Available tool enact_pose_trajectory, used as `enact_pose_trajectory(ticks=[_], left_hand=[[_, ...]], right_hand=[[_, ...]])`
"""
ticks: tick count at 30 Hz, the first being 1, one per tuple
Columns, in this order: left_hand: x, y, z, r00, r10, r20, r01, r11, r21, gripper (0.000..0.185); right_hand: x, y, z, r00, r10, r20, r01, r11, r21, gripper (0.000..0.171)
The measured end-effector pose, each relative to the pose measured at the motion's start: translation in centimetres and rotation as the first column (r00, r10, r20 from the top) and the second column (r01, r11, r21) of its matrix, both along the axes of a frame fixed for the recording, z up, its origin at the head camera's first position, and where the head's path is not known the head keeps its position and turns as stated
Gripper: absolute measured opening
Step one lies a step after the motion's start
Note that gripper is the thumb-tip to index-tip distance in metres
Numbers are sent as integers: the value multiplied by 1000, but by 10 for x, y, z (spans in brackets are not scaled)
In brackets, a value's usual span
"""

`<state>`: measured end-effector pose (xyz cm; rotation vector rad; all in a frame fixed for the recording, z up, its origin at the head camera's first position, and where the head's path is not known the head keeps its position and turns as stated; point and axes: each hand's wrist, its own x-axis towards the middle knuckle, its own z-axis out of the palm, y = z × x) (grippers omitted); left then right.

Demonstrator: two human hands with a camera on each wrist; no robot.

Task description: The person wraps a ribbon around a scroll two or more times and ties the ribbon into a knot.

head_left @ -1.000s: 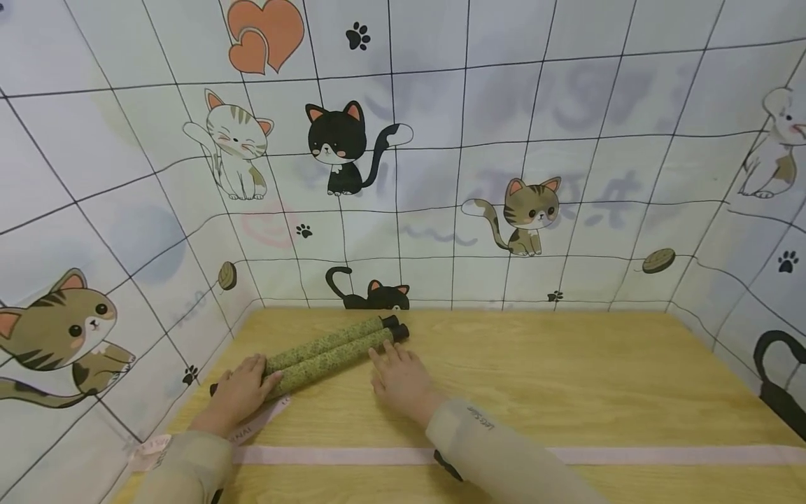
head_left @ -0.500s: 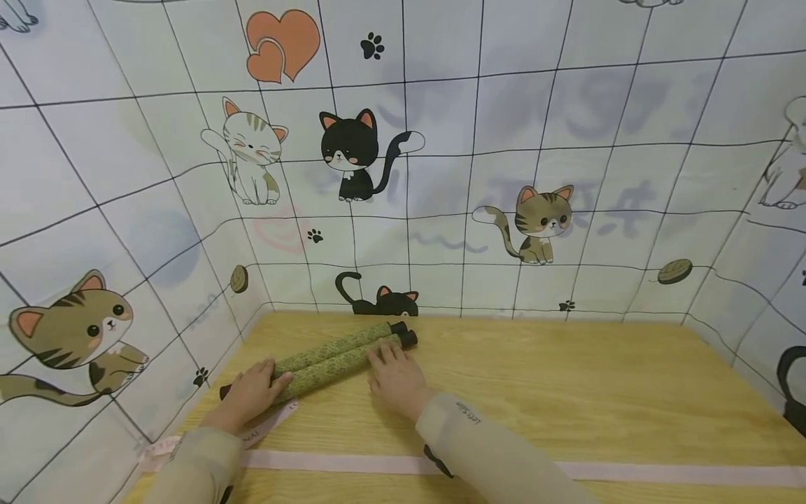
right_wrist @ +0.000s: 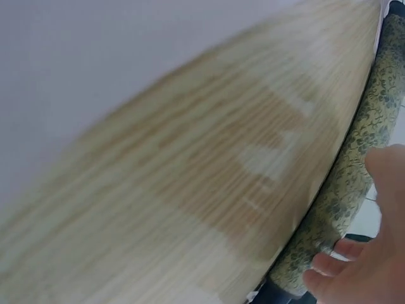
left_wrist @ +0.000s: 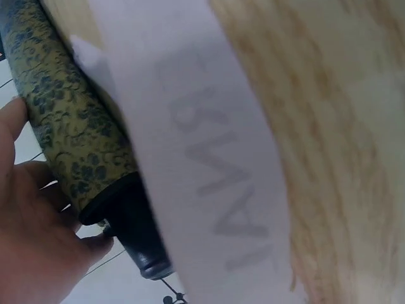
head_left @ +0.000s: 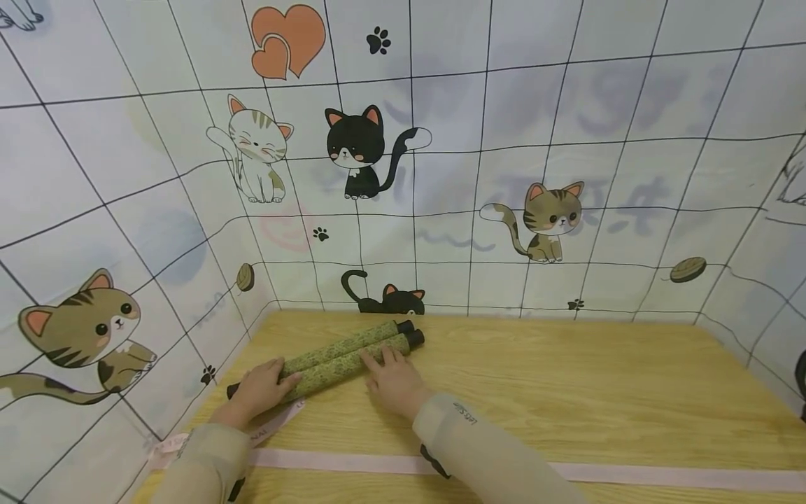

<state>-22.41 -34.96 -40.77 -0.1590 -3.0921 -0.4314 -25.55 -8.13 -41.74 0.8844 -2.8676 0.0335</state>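
Observation:
Two rolled hanging scrolls with green-gold floral backing and black end knobs lie side by side, slanting across the left part of the table. My left hand (head_left: 258,390) grips the left end of the rolls, its thumb on the near scroll (head_left: 346,365) and its fingers over the far scroll (head_left: 343,347). In the left wrist view the scroll (left_wrist: 76,120) and its black knob (left_wrist: 136,221) lie beside that hand. My right hand (head_left: 397,383) rests its fingertips on the near scroll close to the right end. The right wrist view has its thumb and fingers touching the scroll (right_wrist: 354,168).
A pale pink ribbon (head_left: 340,462) with printed letters runs along the front of the wooden table (head_left: 567,392). A slanted piece of ribbon (head_left: 277,423) lies below the left hand. Walls (head_left: 441,175) covered in cat-print cloth stand at the back and both sides.
The head view has shifted slightly, moving the whole scene rightward in the picture. My right hand has moved slightly left along the near scroll. The left hand keeps its place on the scrolls.

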Motion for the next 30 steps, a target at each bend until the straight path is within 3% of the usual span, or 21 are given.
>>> enact_pose_trajectory(ticks=[8,16,21,30], left_hand=[[-2,0,5,999,-35,17,35,999,19,71],[2,5,9,998,-5,64,4,1000,11,78],[3,7,7,998,-11,63,7,999,53,75],[-1,16,2,997,-37,69,24,985,173,79]], right_hand=[[2,-7,4,998,-62,-17,62,998,-4,53],[3,-15,11,995,-95,41,97,994,-43,42],[2,-16,11,996,-87,9,87,996,-11,38],[-9,-10,16,987,-103,124,109,993,-43,31]])
